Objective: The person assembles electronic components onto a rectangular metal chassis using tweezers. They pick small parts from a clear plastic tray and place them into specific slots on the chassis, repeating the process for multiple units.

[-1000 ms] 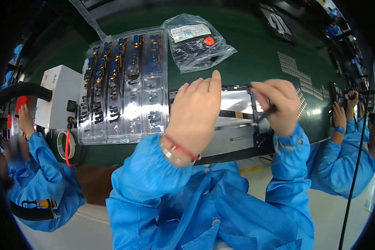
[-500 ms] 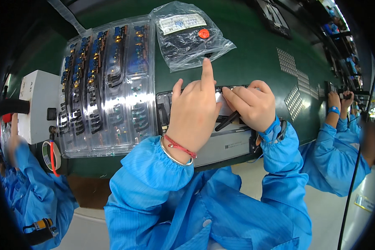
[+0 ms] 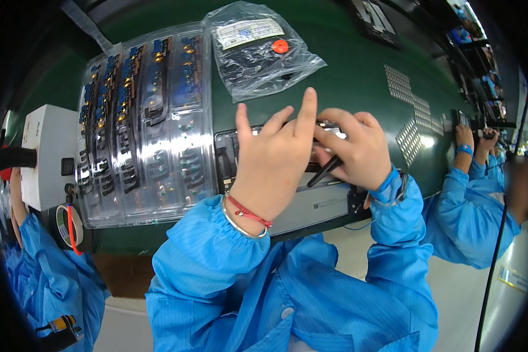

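An opened tablet-like device (image 3: 302, 212) with a grey battery and black inner parts lies on the green bench in front of me. My left hand (image 3: 274, 161) is over its left and middle part, several fingers stretched up and apart; its thumb is hidden. My right hand (image 3: 358, 149) holds black tweezers (image 3: 324, 172), tips slanting down to the left over the device. The right thumb and fingertips sit close to the left hand at the device's far edge. What lies under the two hands is mostly hidden.
Left is a clear plastic tray (image 3: 144, 123) holding rows of flex-cable parts. Beyond my hands lies a clear bag (image 3: 258, 56) with a black item. Dotted sheets (image 3: 409, 141) and another device (image 3: 374, 20) lie to the right. A white box (image 3: 41, 155) and tape roll (image 3: 64, 226) stand far left.
My left hand's fingers have spread further apart, and its index finger leans more to the right. The right hand keeps the tweezers, its fingers shifted slightly. The whole view has shifted a little.
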A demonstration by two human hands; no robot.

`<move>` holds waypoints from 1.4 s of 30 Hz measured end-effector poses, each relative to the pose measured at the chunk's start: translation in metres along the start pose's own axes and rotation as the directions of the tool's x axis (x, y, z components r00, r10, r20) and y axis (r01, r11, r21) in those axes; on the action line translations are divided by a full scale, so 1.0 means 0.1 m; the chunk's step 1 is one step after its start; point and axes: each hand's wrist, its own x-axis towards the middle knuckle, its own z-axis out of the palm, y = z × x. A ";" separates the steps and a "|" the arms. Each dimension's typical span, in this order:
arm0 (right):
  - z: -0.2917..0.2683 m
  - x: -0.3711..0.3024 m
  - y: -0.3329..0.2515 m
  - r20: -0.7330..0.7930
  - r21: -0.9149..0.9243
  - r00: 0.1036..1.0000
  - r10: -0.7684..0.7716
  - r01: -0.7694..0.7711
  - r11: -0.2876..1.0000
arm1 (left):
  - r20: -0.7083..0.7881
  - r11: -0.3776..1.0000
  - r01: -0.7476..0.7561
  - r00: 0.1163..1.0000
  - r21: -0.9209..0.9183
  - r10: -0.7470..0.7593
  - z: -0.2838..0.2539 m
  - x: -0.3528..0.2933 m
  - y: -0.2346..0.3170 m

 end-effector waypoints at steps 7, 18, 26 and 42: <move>-0.21 -0.49 0.36 -0.054 0.183 0.887 0.459 -0.443 0.878 | 0.026 0.987 -0.041 0.999 0.158 0.038 -0.05 -0.05 0.07; 0.03 -0.61 0.29 -0.022 0.829 0.648 0.761 -0.414 0.376 | 0.066 0.985 -0.074 0.996 0.158 0.064 -0.12 -0.15 0.12; 0.08 -0.61 0.27 -0.228 0.179 0.834 0.502 -0.471 0.864 | 0.124 0.966 -0.092 0.990 0.243 0.063 -0.11 -0.17 0.14; 0.13 -0.63 0.30 -0.333 0.007 0.866 0.372 -0.393 0.920 | 0.049 0.893 -0.202 0.979 0.403 0.199 -0.03 -0.14 0.17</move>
